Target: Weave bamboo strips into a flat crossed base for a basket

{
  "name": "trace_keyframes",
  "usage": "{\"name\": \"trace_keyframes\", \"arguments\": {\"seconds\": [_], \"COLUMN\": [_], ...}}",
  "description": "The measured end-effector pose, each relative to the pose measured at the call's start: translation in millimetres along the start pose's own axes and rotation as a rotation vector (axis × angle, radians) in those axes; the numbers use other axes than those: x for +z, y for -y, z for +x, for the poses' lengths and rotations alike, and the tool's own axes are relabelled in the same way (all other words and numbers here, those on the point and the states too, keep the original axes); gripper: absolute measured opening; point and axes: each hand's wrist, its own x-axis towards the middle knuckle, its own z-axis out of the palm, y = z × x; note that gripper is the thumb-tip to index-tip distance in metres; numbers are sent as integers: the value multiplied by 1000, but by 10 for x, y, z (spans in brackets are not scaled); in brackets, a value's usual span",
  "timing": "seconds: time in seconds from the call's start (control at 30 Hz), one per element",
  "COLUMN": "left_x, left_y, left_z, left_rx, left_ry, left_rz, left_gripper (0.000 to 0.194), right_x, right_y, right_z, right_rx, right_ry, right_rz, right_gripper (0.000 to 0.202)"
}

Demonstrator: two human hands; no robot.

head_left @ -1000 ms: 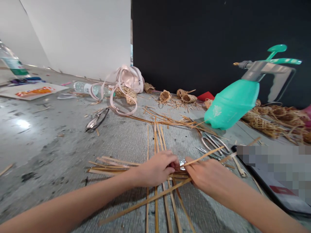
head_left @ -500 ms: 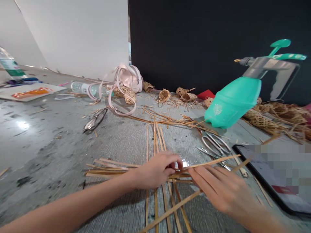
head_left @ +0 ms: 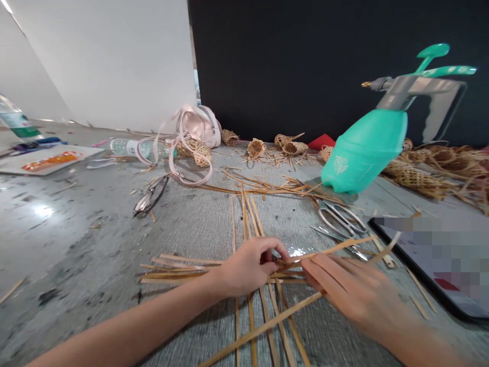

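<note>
Thin bamboo strips [head_left: 252, 326] lie crossed on the grey tabletop, some running away from me and others side to side. My left hand [head_left: 250, 267] rests over the crossing, its thumb and forefinger pinching a crosswise bamboo strip [head_left: 340, 246]. Close by on the right, my right hand [head_left: 347, 290] has its fingers closed on that same strip, which slants up past the knuckles. Another loose strip [head_left: 263, 330] passes diagonally beneath the right hand toward the front. The crossing itself is partly hidden by both hands.
Scissors [head_left: 338, 219] and a phone [head_left: 439, 270] lie to the right, behind them a green spray bottle [head_left: 362, 148]. Glasses [head_left: 151, 196], a pink bag [head_left: 198, 125] and a plastic bottle [head_left: 128, 147] are at the left. Small woven baskets [head_left: 255, 149] line the back.
The view has shifted slightly. Both hands keep hold of the crosswise strip, with the right hand a little farther right. The diagonal strip's far end has swung lower.
</note>
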Motion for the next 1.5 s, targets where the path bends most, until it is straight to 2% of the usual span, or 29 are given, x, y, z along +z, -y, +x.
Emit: {"name": "trace_keyframes", "arguments": {"seconds": [0.27, 0.47, 0.63, 0.93, 1.2, 1.5], "left_x": [-27, -62, -89, -95, -100, -94], "left_y": [-62, -89, -79, -67, -88, -70], "left_z": [8, 26, 28, 28, 25, 14], "left_rx": [11, 6, 11, 9, -3, -11], "left_ry": [61, 115, 141, 148, 156, 147], "left_rz": [-70, -38, -26, -47, -101, -88], "left_gripper": [21, 20, 14, 13, 14, 15], "right_x": [-28, -38, -68, -67, 10, 6], "right_y": [38, 65, 33, 14, 49, 32], "right_z": [5, 16, 43, 72, 8, -27], "right_rx": [7, 0, 48, -78, -47, -63], "right_ry": [-60, -117, -41, 51, 140, 198], "right_rz": [24, -16, -7, 52, 177, 174], "right_gripper": [18, 16, 18, 29, 33, 28]}}
